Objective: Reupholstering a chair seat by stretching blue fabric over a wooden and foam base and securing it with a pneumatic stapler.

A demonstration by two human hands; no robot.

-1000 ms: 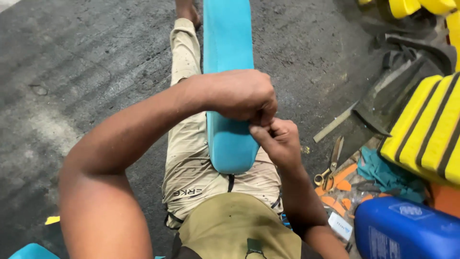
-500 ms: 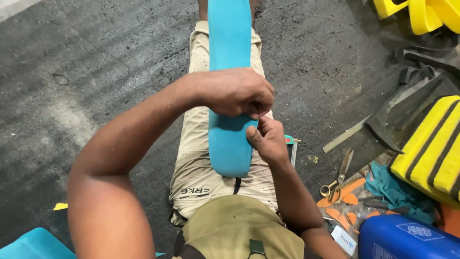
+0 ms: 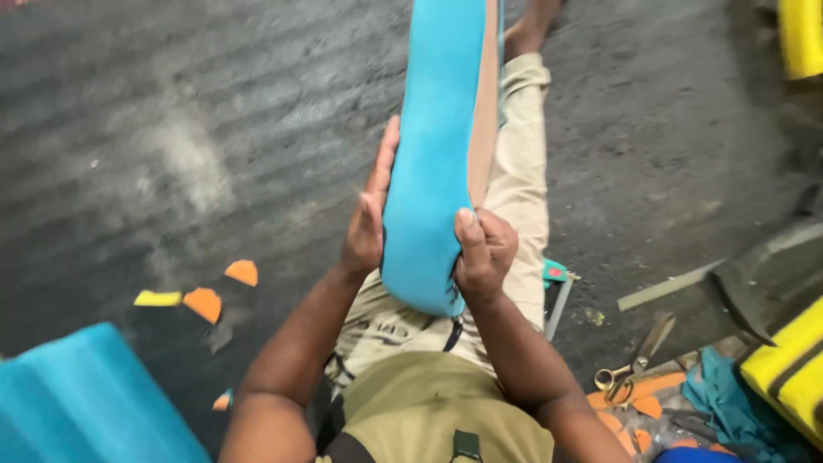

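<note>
Dark, gritty floor with orange and yellow offcuts; scissors at right. Long blue padded piece, tan along one edge, now raised lengthwise over outstretched leg. Left hand flat, fingers apart, against its side; right hand clamped on lower end. Earlier fingertip pinching at the end replaced by two-handed gripping.

Left hand flat, right hand curled, facing.
</note>
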